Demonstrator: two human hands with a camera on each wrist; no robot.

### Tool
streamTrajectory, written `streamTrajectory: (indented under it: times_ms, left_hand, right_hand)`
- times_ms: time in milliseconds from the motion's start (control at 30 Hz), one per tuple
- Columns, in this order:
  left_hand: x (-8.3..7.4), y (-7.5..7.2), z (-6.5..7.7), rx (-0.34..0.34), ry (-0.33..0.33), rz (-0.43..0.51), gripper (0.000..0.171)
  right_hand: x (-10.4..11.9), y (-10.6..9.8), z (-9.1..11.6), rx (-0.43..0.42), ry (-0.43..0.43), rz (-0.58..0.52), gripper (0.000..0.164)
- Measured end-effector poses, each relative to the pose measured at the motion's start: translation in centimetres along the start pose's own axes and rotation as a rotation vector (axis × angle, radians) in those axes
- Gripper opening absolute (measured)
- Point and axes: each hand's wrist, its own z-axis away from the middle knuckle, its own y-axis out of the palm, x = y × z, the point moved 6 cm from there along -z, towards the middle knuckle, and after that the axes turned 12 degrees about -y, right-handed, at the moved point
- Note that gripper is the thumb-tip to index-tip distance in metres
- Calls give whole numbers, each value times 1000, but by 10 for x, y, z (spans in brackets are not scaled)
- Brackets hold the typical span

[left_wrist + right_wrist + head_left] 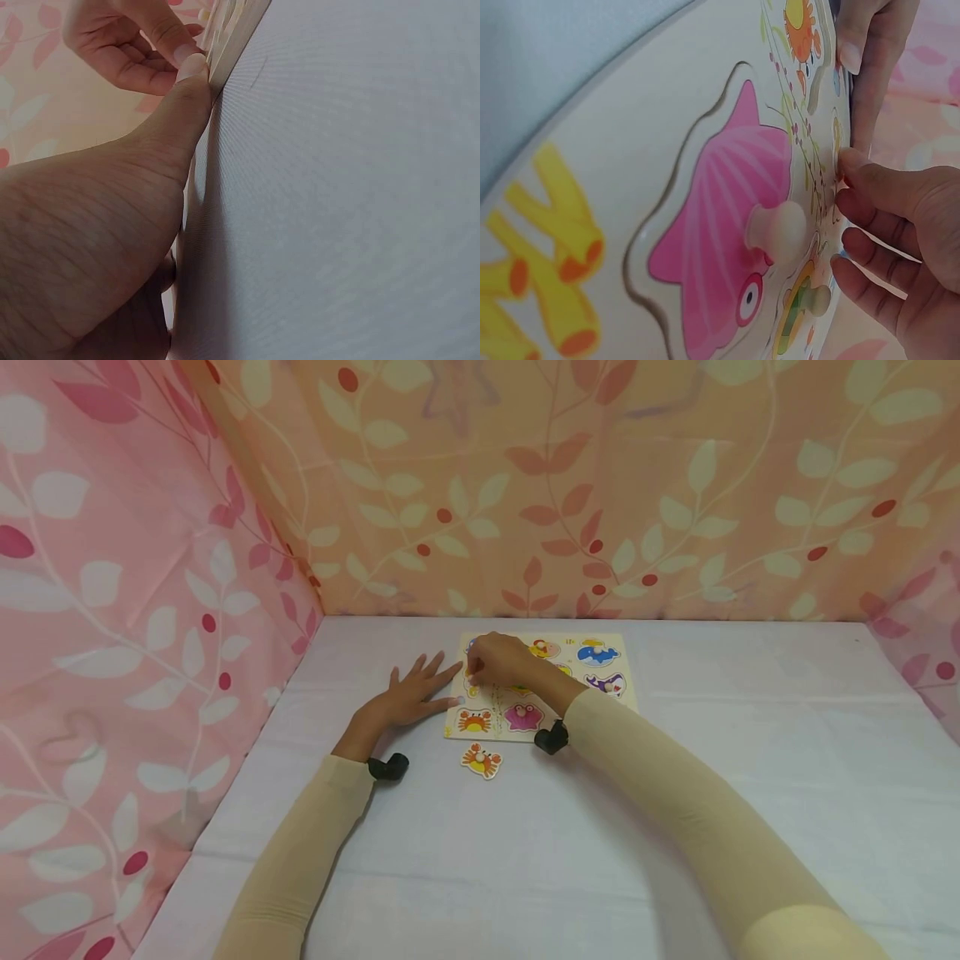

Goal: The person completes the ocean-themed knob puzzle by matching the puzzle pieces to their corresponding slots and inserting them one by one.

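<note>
On the table lies a wooden peg puzzle board (pixel 570 700) with sea-animal pictures. My left hand (pixel 412 697) rests flat at its left edge, fingers spread, the thumb touching the board's rim in the left wrist view. My right hand (pixel 501 660) reaches over the board's left side. Its thumb and index finger pinch a yellow puzzle piece (pixel 472 691) there, mostly hidden behind the fingers. A loose crab piece (pixel 491 767) lies in front of the board, below the crab picture (pixel 475 721). The pink shell piece (pixel 727 172), with a round knob (pixel 784 232), sits in its recess.
A blue whale piece (pixel 597 653) and a purple fish piece (pixel 604 683) sit on the board's right side. White cloth (pixel 465 868) covers the table. A flowered curtain (pixel 480 485) hangs behind it, and another pink one (pixel 112 635) on the left.
</note>
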Motion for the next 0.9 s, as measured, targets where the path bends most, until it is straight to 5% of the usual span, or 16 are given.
streamTrajectory:
  times_ms: [900]
  left_hand:
    - [0,0,0,-1,1,-11,77]
  right_hand:
    - [0,-2,5,-2,31,-23,13]
